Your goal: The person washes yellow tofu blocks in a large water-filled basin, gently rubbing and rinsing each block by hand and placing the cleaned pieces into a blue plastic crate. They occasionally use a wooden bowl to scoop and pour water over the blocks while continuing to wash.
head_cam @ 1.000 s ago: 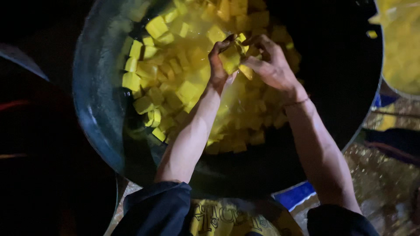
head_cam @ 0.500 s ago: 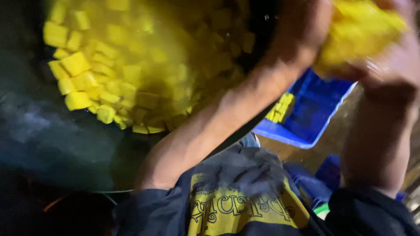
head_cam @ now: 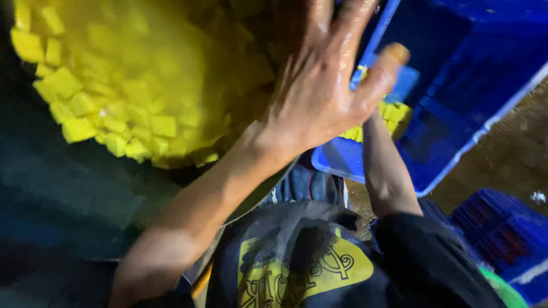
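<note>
A big dark metal pan [head_cam: 68,188] holds a heap of yellow cubes [head_cam: 131,97] at the upper left. My left hand [head_cam: 319,97] is wet, with its fingers spread and nothing in it, and hovers over the gap between the pan's rim and a blue plastic crate [head_cam: 456,91]. Its thumb tip is stained yellow. A few yellow cubes [head_cam: 394,114] lie in the crate's near corner. My right forearm [head_cam: 388,171] reaches up toward that corner. The right hand itself is hidden behind my left hand.
A second blue crate [head_cam: 502,234] stands at the lower right on a wet brown floor [head_cam: 514,159]. A green rim [head_cam: 505,291] shows at the bottom right corner. My dark clothing with a yellow print [head_cam: 297,268] fills the bottom middle.
The view has swung right from the pan to the blue crate. Half a second ago both hands carried a load of yellow cubes that way; now my left hand is spread and bare.
</note>
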The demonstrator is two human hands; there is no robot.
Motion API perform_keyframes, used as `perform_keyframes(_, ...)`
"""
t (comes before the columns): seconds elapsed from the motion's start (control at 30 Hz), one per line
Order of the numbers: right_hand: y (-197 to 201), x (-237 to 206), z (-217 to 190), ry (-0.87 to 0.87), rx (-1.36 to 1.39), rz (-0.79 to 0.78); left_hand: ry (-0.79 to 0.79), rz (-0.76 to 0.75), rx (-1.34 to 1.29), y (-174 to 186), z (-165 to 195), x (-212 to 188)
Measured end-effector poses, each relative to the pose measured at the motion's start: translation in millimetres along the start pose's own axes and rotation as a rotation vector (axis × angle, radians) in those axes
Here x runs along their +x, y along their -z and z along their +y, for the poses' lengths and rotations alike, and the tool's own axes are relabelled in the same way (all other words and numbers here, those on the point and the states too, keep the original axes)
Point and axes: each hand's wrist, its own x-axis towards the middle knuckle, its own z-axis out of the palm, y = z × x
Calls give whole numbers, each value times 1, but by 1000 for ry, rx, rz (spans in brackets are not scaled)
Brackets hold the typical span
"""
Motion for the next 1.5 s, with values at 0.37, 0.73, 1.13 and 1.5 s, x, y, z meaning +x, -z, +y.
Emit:
perform_keyframes(0.37,147,-12,-75,715,35,426,297,46,232,109,-134,-85)
perform_keyframes(0.73,57,-130,-364,1116,-928,-588,537,-121,601,-8,-248,-144)
perform_keyframes(1.13,-52,-86,-325,889,-1269,-718,517,24,185,21,-318,-126)
perform_keyframes(1.5,-97,-26,-527,1169,-766,-470,862,320,375,127,-345,-88)
